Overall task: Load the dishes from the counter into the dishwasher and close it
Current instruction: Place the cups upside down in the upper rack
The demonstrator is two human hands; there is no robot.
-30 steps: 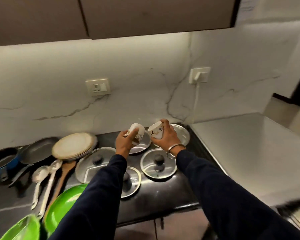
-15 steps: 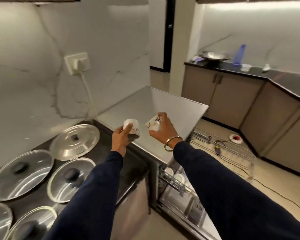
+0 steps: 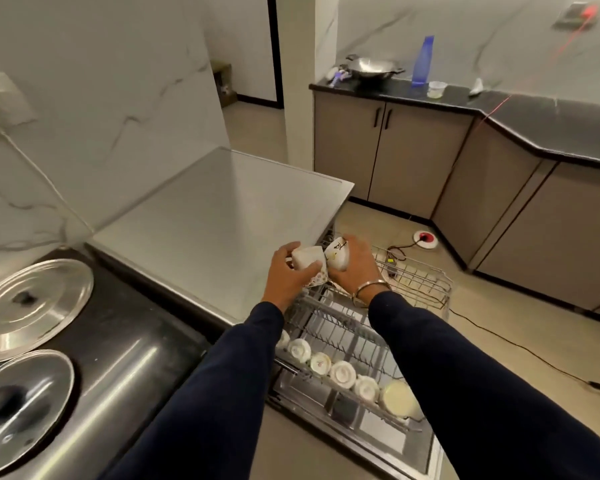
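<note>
At frame centre I have my left hand [image 3: 289,275] gripping one cup [image 3: 308,263] and my right hand [image 3: 355,268] another cup [image 3: 337,253], touching each other, directly above the rack [image 3: 340,327], whose free slots lie just below toward lower right.

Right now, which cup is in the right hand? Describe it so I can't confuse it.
Start at the dishwasher's pulled-out upper rack. Above its near end both hands hold white cups. The right hand grips the cup with dark line markings; the left hand's cup shows a plain side.
</note>
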